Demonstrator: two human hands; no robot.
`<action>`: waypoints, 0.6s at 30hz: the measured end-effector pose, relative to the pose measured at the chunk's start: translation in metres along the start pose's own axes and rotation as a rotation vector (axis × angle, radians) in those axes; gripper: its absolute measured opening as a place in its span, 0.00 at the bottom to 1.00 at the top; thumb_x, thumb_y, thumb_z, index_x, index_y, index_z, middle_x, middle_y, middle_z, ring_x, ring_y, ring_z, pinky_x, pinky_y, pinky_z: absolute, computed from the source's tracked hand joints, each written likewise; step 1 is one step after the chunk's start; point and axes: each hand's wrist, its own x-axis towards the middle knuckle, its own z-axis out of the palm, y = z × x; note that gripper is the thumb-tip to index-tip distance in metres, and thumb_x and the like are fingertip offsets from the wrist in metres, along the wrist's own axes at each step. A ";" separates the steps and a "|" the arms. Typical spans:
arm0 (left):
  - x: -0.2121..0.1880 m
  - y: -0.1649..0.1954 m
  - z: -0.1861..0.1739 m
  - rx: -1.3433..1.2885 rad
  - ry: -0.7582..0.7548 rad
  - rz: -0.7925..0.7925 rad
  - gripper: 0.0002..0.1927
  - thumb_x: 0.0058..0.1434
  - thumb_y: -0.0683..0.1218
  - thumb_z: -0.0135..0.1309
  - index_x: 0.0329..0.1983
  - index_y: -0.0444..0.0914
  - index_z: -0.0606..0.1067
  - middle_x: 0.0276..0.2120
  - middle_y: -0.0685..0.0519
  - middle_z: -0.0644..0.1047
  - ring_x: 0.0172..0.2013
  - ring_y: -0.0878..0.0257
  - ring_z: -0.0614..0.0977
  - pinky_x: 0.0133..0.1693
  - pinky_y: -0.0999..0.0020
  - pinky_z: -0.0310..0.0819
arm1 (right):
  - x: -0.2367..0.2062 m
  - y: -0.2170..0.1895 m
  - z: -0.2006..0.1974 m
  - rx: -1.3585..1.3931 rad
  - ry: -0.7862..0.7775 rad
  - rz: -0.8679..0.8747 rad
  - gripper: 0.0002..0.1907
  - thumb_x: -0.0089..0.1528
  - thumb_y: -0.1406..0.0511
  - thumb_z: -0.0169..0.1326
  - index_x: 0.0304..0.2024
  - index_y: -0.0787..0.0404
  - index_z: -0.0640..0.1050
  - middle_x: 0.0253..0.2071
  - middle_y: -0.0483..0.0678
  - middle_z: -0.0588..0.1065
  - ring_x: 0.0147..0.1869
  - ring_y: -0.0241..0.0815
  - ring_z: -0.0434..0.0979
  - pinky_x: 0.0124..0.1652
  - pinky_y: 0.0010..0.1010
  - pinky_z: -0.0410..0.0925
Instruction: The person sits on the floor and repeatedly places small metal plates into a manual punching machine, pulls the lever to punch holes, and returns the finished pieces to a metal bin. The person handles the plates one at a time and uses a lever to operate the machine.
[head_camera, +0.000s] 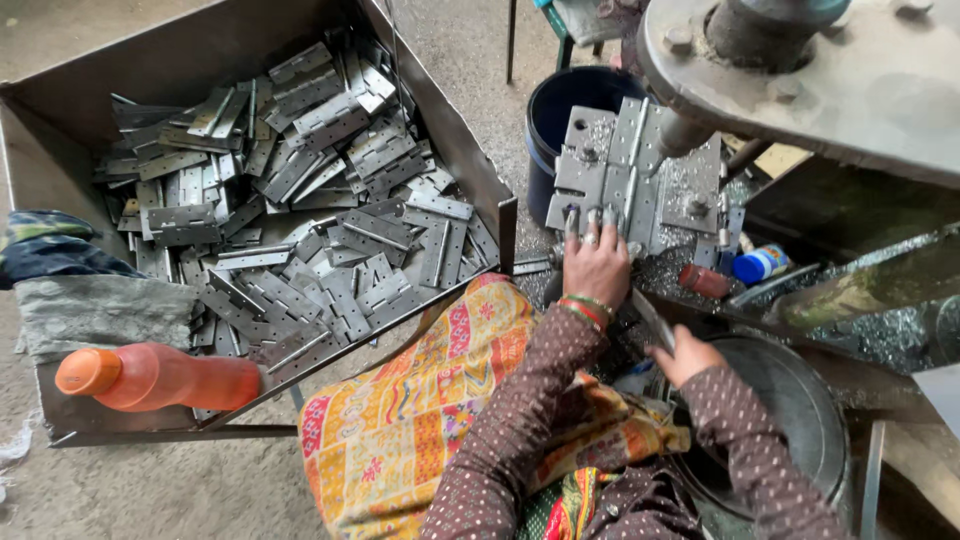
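Dozens of grey metal hinges (300, 200) heaped in a big metal bin (480, 190) far left, orange bottle (160, 378) lying on its near rim. Mid-scene, left hand (597, 265) lies palm down, fingers spread flat, pinning an opened hinge (615, 170) on the drill press table (690, 200); hinge just beyond the fingertips, long axis running near-to-far under the spindle (680, 135). Right hand (685, 355) nearer, closed around a thin metal strip (652, 318). Blue-capped container (760, 264) right.
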 end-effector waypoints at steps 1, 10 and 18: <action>0.007 0.000 0.006 -0.009 -0.022 -0.006 0.12 0.64 0.44 0.49 0.45 0.37 0.80 0.55 0.45 0.77 0.61 0.49 0.76 0.63 0.42 0.62 | 0.001 0.000 -0.007 -0.012 -0.010 -0.008 0.30 0.59 0.45 0.57 0.48 0.62 0.72 0.36 0.64 0.80 0.41 0.66 0.82 0.43 0.53 0.74; 0.033 -0.001 0.023 -0.032 -0.095 -0.054 0.14 0.66 0.44 0.48 0.49 0.36 0.79 0.53 0.46 0.77 0.62 0.49 0.76 0.63 0.42 0.64 | -0.017 -0.005 0.052 0.140 0.211 -0.057 0.31 0.59 0.47 0.56 0.54 0.62 0.72 0.41 0.67 0.79 0.43 0.70 0.80 0.43 0.55 0.72; 0.025 -0.005 0.017 -0.034 -0.172 -0.017 0.16 0.64 0.43 0.45 0.51 0.36 0.78 0.58 0.46 0.74 0.64 0.49 0.73 0.64 0.42 0.60 | -0.005 -0.006 0.020 0.088 -0.024 0.065 0.35 0.55 0.45 0.60 0.54 0.62 0.71 0.42 0.65 0.79 0.48 0.66 0.80 0.48 0.52 0.72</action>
